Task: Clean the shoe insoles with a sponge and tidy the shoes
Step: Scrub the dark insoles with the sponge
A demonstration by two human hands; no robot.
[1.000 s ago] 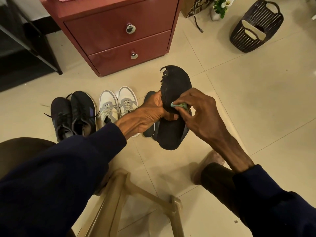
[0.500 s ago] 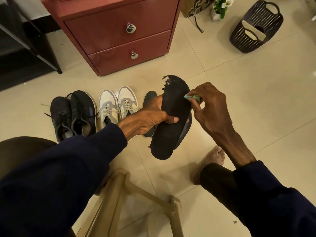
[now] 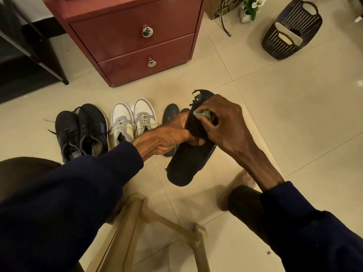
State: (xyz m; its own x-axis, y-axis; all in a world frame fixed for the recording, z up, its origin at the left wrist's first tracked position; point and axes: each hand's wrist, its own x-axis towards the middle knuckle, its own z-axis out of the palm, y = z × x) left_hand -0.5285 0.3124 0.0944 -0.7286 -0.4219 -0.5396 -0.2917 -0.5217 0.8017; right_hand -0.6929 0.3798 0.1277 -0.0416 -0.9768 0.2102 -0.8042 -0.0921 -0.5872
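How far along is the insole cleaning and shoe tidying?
Done: black shoes and white shoes sit paired on the floor. In hand: left hand grips a black insole; right hand presses the sponge on it. Left: insoles on the floor.

My right hand covers most of the sponge; I see only a green corner. My left hand hides the insole's middle and part of the dark insole on the floor behind. My foot is blurred. The cabinet runs off the top edge.
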